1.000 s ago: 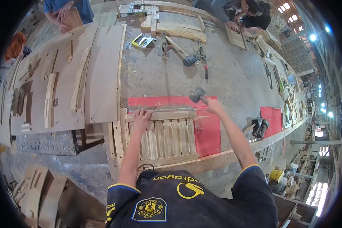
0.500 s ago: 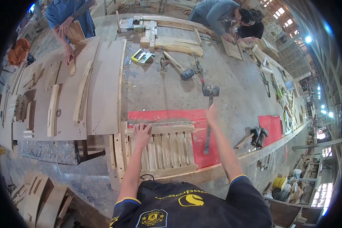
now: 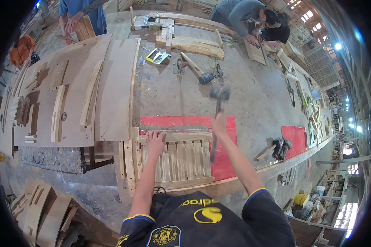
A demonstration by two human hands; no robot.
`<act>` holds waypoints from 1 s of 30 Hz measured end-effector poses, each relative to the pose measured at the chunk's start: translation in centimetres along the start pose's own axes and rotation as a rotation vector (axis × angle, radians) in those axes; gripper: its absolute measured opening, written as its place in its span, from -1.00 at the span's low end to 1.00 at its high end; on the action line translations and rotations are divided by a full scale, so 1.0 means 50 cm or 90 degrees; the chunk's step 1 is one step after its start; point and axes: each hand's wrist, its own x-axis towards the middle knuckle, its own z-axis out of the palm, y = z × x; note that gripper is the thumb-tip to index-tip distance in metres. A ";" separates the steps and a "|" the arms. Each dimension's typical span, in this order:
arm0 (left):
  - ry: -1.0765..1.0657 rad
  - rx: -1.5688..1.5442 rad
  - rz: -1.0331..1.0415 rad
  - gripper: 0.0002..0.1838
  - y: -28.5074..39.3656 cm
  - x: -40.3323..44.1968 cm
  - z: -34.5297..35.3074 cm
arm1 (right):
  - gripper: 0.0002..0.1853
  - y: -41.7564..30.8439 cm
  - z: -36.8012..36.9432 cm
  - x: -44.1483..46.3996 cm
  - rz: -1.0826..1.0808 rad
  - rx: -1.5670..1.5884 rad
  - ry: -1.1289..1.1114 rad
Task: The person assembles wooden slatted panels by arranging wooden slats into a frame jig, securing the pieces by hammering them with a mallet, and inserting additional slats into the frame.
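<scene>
- Slatted wooden panel [image 3: 181, 161]: lies flat on the bench [image 3: 259, 103], centre of the frame and a little below, slats running toward the wearer.
- Left hand [image 3: 156, 143]: open, palm down, fingers slightly spread over the panel's far rail near its left end; not wrapped around it.
- Right hand [image 3: 219, 122]: closed around the handle of a mallet [image 3: 219, 94], its blurred head above the hand in the frame; head apart from the panel.
- Red sheet [image 3: 225, 152]: visible beyond the panel and to its right.
- Second mallet [image 3: 206, 78]: lies at upper centre, beside metal clamps [image 3: 179, 66].
</scene>
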 end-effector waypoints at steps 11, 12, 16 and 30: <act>-0.033 -0.013 -0.028 -0.70 -0.003 -0.005 0.015 | -0.57 -0.071 -0.107 0.082 -0.022 -0.114 -0.058; -0.032 -0.009 -0.030 -0.70 -0.002 -0.007 0.014 | -0.60 -0.053 -0.084 0.067 -0.027 -0.114 -0.029; -0.002 0.027 -0.016 -0.72 -0.006 -0.005 0.021 | -0.69 0.050 -0.072 -0.032 -0.142 -0.324 -0.282; -0.011 -0.011 -0.047 -0.64 0.005 -0.009 0.006 | -0.59 0.186 -0.056 0.007 -0.138 -0.359 -0.242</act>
